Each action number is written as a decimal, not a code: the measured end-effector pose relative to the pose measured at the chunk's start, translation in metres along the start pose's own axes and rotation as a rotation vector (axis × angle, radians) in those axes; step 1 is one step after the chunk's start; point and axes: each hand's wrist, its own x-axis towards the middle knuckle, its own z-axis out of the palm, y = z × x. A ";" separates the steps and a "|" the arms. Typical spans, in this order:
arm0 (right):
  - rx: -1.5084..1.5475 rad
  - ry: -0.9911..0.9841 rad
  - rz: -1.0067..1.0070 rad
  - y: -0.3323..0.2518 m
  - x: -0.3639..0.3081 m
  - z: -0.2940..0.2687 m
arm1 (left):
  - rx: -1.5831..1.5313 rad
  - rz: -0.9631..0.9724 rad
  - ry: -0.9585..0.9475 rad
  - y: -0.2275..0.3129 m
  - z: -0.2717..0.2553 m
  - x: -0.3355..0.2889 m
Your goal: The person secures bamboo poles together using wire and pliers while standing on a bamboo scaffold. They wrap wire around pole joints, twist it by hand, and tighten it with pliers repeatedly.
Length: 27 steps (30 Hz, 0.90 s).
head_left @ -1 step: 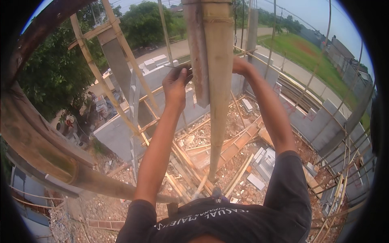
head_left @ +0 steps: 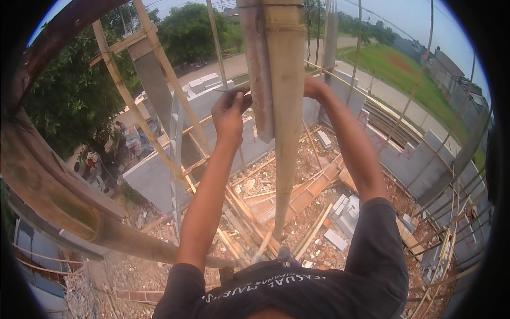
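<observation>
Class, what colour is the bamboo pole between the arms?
The bamboo pole is pale tan; head view shows it.

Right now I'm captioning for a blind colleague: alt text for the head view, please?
A person's left hand holds a thin, wire-like piece beside an upright bamboo pole and board; the right hand is mostly hidden behind the pole. Below lie rubble, planks and pale blocks.

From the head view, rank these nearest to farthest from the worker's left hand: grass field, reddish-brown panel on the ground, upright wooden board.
1. Upright wooden board: just right of the left hand.
2. Reddish-brown panel: on the ground below, toward the right.
3. Grass field: in the distance, upper right.
</observation>
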 end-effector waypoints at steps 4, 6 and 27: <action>0.151 0.009 0.000 0.012 -0.001 0.004 | -0.164 0.114 0.129 0.007 0.005 -0.002; 0.289 0.061 0.125 0.025 -0.009 0.013 | -0.165 0.135 0.188 0.009 -0.001 -0.001; 0.260 0.444 0.569 0.051 -0.149 0.053 | -0.022 0.242 0.278 0.017 -0.030 -0.035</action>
